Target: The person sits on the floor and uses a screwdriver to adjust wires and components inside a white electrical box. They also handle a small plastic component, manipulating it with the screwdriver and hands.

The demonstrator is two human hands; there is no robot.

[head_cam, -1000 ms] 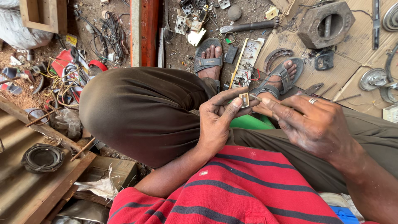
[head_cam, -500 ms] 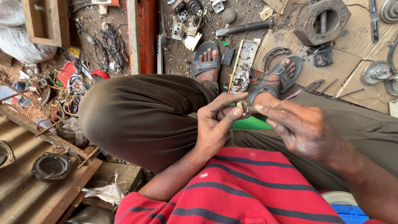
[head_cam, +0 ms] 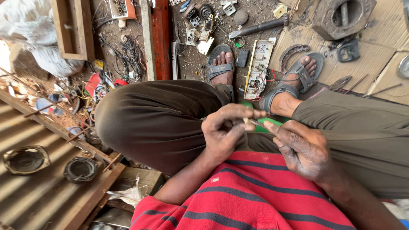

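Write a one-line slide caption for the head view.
Seated person's left hand and right hand pinch a small part over the lap, sandalled feet among scattered electrical scrap.

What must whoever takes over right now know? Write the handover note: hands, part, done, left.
Left hand: pinches the small part at its fingertips, above the lap.
Right hand: fingertips reach to the part; whether they grip it is unclear.
Nearby: circuit board on the ground between the sandalled feet, hammer beyond it.
Done: part is off the ground, in hand.
Left: part not yet set down.
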